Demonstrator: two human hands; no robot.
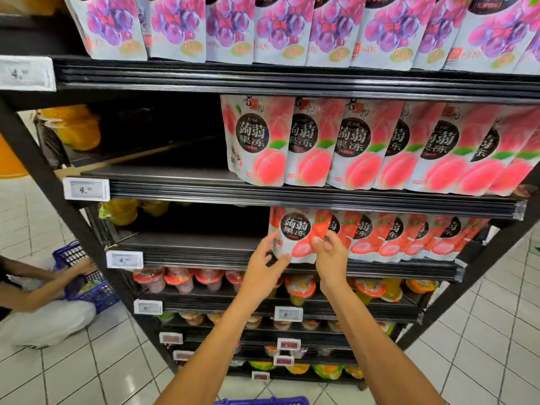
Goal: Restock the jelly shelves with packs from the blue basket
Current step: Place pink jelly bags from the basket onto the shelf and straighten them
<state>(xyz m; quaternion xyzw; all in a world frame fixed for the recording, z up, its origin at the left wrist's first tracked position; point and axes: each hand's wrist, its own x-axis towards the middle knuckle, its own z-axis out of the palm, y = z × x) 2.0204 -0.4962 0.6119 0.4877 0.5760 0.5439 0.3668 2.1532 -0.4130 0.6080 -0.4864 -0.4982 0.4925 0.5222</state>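
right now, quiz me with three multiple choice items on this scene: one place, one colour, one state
1. The strawberry pack between the left hand and right hand is where in its row? A left end B middle C right end
2. Fruit on the top-row packs? A yellow B purple C green
3. That pack is: A on the floor B in a basket C standing on its shelf
A: no pack left of it. B: purple grapes printed. C: it stands upright there.

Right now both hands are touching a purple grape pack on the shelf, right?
Not quite. The head view shows the left hand and right hand touching a red strawberry pack on the shelf; the grape packs sit two shelves higher.
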